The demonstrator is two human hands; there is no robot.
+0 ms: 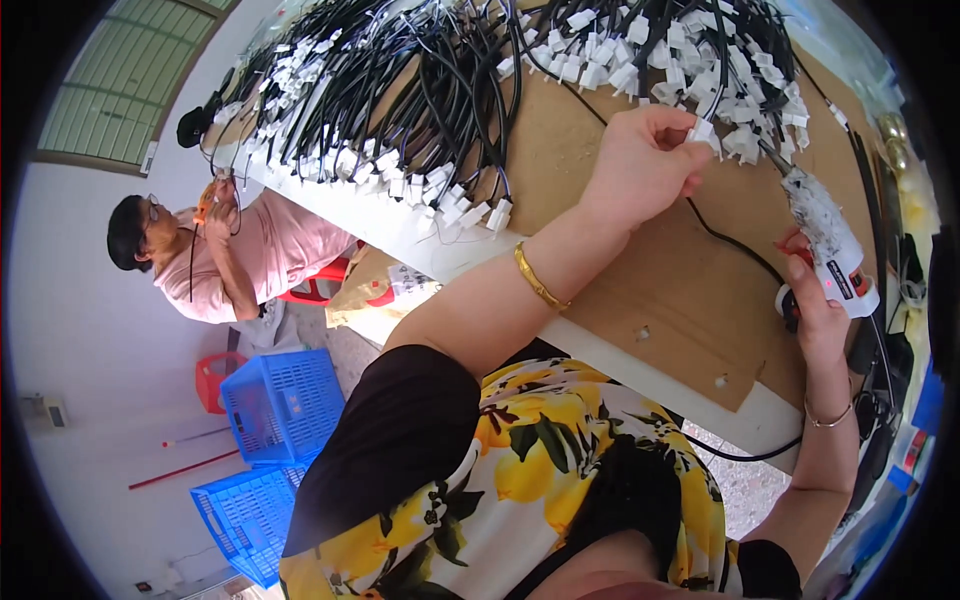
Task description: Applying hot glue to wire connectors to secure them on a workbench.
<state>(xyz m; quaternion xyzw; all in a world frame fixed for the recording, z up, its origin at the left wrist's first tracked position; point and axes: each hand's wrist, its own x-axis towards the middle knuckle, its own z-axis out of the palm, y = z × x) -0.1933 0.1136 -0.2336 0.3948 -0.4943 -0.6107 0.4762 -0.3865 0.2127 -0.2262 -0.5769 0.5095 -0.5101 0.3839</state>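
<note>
My left hand [655, 160] pinches a white plastic connector [703, 132] on the end of a black cable, above the brown board. In my right hand [815, 300] is a white hot glue gun [828, 235], smeared with grey residue around its front. Its thin nozzle [770, 152] points toward the connector, a short gap away. Just beyond my left hand lies a heap of white connectors [675, 60] on black cables. Another large bundle of black cables [420, 90] with white ends spreads to the left.
Brown board [600, 270] covers the white table [735, 415]. A co-worker in pink [270, 225] sits left of the table, holding an orange tool [207, 200]. Blue crates [285, 400] and a brown sack [370, 295] are on the floor. A black cord [740, 458] hangs by the table's near edge.
</note>
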